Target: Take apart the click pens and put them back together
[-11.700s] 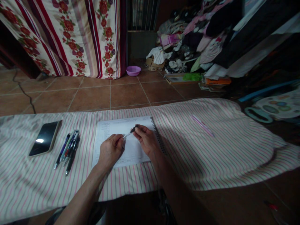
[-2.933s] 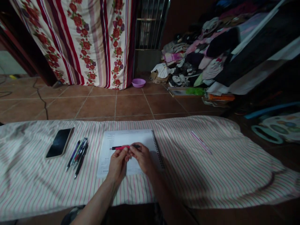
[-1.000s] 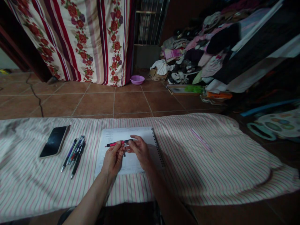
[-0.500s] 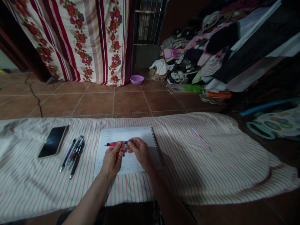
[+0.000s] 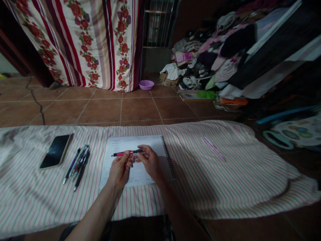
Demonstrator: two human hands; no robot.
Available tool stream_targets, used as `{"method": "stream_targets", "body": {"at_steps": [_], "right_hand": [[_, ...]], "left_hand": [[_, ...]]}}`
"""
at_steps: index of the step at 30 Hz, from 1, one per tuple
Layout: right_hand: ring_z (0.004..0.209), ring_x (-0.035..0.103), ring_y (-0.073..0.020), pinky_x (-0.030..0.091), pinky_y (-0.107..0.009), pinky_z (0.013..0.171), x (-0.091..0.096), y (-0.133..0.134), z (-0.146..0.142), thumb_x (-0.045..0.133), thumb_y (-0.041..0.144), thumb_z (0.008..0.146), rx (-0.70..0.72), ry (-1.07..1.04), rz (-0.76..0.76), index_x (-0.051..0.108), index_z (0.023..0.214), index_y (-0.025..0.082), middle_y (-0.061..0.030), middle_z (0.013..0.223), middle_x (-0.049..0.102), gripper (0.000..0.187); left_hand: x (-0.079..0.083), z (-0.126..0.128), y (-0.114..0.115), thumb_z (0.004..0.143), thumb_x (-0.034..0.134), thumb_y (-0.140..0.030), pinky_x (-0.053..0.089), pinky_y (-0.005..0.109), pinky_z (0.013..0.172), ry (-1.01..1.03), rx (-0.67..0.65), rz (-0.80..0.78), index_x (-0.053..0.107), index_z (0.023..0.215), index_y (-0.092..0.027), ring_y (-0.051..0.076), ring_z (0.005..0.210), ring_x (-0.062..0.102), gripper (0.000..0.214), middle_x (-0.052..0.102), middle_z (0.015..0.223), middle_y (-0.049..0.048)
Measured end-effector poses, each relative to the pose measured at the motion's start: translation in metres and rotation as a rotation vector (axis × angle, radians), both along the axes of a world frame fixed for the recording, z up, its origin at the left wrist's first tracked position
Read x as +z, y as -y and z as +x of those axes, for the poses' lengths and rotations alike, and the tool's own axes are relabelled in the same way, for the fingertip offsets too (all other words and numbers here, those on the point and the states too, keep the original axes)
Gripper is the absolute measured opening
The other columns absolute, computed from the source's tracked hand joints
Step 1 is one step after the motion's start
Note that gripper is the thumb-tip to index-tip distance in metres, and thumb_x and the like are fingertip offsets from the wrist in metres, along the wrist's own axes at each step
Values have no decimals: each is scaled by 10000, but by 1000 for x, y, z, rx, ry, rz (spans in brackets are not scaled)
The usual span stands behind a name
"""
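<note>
A red and black pen point(image 5: 120, 154) is held level above an open spiral notebook point(image 5: 147, 177) with printed or ruled pages. My left hand point(image 5: 120, 169) pinches the pen near its middle between thumb and fingers. At the black end, my right hand point(image 5: 151, 164) has its thumb below the pen and its index finger raised just above, so that the end shows between them. Small dark marks under the fingers are too unclear to name. Left of the notebook lies a bunch of several pens point(image 5: 79, 165). A pink-lilac pen point(image 5: 214, 149) lies to the right.
A phone point(image 5: 56, 151) lies at the left on the striped cloth point(image 5: 200, 190). Beyond are the tiled floor point(image 5: 105, 107), a purple basin point(image 5: 146, 85), a floral curtain point(image 5: 100, 43) and piled clothes point(image 5: 200, 57). A pale-green-framed object with coloured ovals point(image 5: 296, 132) stands at right.
My right index finger has lifted slightly off the pen, and more of the black end shows. My left hand keeps its pinch almost in place.
</note>
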State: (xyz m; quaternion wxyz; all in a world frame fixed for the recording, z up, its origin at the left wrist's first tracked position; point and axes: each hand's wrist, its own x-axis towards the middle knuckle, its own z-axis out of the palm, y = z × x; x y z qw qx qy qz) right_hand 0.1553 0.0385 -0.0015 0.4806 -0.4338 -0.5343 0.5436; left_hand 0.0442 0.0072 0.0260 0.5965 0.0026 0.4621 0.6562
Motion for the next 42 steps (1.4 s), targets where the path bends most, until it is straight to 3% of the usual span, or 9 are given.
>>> {"method": "stream_targets", "body": {"at_steps": [5,14,21,27,42], "right_hand": [[614,668,-160,563,-258,534,1,0,0,576,320,746,4,39,-3,564,886,188,-1,685,650,192],[491,619,-139,518,-242,477,5,1,3,531,452,779,-20,175,0,558,725,182,-14,587,640,276],[628,656,-145,553,-259,560,1,0,2,601,324,729,0,62,33,530,1033,194,-18,804,658,338],[614,649,-145,543,-246,541,-4,0,2,568,290,740,27,77,31,556,881,201,9,685,641,167],[591,654,-157,539,-257,543,2,1,3,574,333,737,19,108,-13,565,803,195,2,632,640,154]], "left_hand": [[-2,0,0,761,606,-52,490,132,461,12,-51,32,622,696,-81,71,472,590,73,635,578,37],[0,2,2,752,611,-46,470,129,434,-23,-65,64,620,679,-80,65,454,576,81,635,574,33],[-1,-1,1,771,588,-41,491,135,463,-11,-52,43,619,684,-82,70,475,586,101,636,578,40],[1,0,1,762,606,-53,484,133,447,0,-50,26,615,675,-84,68,459,581,93,631,573,35],[4,0,2,722,646,-51,460,127,430,-14,-64,45,621,667,-81,65,457,569,67,626,563,29]]}}
